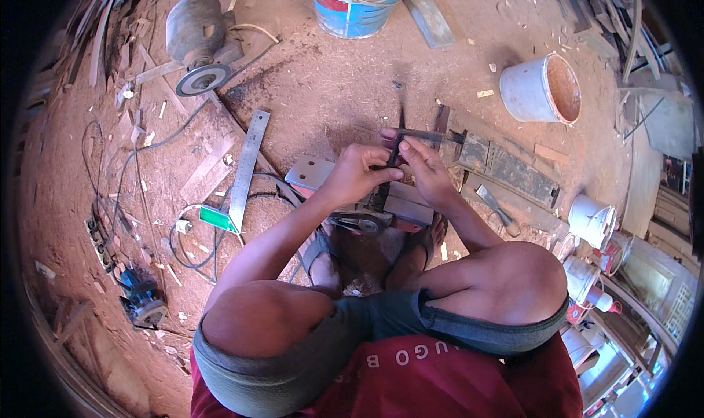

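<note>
My left hand [361, 171] and my right hand [427, 170] meet in front of my knees, fingers closed on a slim dark strip [401, 119] that stands up between them. Its kind is too dark to make out, and the fingers hide its lower part. Below my hands, between my feet, lies a power tool [367, 220] with a flat grey metal plate [308, 171] on its left side. Just right of my right hand is a long, worn metal vise-like piece [506, 170], with a dark bar reaching from it toward my fingers.
A try square [249, 161] with a green handle lies at left, near cables. Beyond it sits a bench grinder [196, 40]. A blue bucket [356, 13] stands at the back, and a white bucket [524, 89] lies tipped at right. A chisel [495, 207] rests near my right foot.
</note>
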{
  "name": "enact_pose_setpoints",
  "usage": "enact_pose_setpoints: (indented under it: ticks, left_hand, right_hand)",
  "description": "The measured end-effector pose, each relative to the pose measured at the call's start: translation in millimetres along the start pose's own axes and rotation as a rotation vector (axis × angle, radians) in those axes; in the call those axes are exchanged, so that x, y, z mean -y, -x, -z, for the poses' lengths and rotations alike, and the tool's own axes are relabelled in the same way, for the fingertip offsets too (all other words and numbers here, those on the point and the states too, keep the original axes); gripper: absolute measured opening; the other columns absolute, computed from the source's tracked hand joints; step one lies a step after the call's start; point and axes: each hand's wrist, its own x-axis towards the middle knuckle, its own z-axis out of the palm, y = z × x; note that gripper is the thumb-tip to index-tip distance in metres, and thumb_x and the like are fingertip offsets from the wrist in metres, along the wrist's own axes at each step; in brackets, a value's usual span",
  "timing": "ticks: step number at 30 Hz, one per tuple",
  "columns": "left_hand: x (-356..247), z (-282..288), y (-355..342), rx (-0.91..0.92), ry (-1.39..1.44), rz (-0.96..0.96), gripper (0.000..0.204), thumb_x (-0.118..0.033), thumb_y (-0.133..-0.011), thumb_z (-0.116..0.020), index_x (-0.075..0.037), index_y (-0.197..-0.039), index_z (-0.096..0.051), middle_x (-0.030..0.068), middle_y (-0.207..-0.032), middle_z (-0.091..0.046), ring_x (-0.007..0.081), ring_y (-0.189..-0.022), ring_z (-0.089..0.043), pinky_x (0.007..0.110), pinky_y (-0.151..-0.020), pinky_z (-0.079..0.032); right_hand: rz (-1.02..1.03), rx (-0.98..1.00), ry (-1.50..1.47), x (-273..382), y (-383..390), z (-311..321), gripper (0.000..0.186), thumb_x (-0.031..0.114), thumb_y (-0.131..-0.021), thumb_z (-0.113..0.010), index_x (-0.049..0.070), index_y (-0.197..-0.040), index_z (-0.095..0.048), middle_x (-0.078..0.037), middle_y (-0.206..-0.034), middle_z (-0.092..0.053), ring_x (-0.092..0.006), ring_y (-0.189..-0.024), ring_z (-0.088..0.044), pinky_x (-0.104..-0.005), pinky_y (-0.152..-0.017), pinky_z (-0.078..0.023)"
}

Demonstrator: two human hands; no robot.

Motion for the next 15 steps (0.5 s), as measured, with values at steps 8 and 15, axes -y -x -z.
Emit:
enact_pose_setpoints:
  ticks: [8,15]
  left_hand:
    - [-14.4,-4.4,4.5,-0.031,-0.05,-0.092,0.025,-0.016,-0.089,-0.078,0.002,-0.103,-0.068,0.0039,-0.078,-0.068,0.0112,-0.08,-0.064,0.031,-0.076,-0.052]
    - [3.0,4.3,-0.1,0.033,-0.056,0.056,0.031,-0.02,-0.086,-0.081,0.003,-0.099,-0.065,0.0061,-0.091,-0.068,0.0071,-0.081,-0.059,0.029,-0.069,-0.051]
  right_hand:
    - [0.097,-0.035,0.076,-4.6,0.1,-1.9,0.039,0.023,-0.11,-0.046,-0.002,-0.137,-0.057,-0.006,-0.122,-0.064,-0.0116,-0.112,-0.059,-0.0286,-0.098,-0.048]
    - [0.072,-0.04,-0.027,-1.4,2.7,-4.3,0.038,0.023,-0.11,-0.045,0.0,-0.138,-0.057,-0.007,-0.118,-0.066,-0.0115,-0.112,-0.06,-0.0272,-0.096,-0.05]
